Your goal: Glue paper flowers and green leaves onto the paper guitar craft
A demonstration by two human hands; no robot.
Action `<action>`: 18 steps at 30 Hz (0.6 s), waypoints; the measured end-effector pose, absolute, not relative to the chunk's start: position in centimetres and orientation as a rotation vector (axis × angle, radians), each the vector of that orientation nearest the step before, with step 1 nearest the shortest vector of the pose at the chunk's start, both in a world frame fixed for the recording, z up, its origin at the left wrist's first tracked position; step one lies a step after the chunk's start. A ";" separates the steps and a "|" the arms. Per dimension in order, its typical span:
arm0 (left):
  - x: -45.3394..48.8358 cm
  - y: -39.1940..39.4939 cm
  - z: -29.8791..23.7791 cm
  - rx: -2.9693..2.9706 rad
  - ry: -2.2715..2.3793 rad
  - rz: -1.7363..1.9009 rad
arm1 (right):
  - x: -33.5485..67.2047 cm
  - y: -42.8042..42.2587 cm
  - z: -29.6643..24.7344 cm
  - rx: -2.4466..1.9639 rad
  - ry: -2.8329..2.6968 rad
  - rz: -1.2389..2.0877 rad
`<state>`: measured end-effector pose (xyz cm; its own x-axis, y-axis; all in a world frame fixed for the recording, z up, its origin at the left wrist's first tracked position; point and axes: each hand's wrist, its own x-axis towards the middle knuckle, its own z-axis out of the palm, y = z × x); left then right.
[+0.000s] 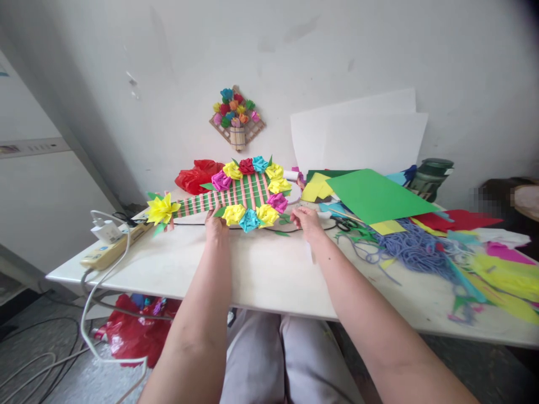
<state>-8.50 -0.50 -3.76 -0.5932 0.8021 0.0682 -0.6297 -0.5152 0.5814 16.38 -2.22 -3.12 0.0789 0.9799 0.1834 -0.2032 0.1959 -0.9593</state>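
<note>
A paper-craft guitar stands tilted up above the white table, its green front crossed by pink strips and pale strings. Yellow, blue, pink and red paper flowers with green leaves ring its body, and a large yellow flower sits at the neck's end. My left hand grips the guitar's lower edge where neck meets body, its fingers partly hidden behind. Just right of the body, my right hand is closed in a pinch; whatever lies between its fingertips is too small to name. Green paper leaves show between that hand and the flowers.
To the right lie green paper sheet, purple yarn, black-handled scissors and coloured scraps. A dark green bottle stands behind them. At left is a power strip with cables. A flower basket craft hangs on the wall.
</note>
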 end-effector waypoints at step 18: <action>-8.0 -0.6 -3.7 0.460 0.638 2.095 | 14.8 -3.7 -3.1 -0.980 -1.521 1.323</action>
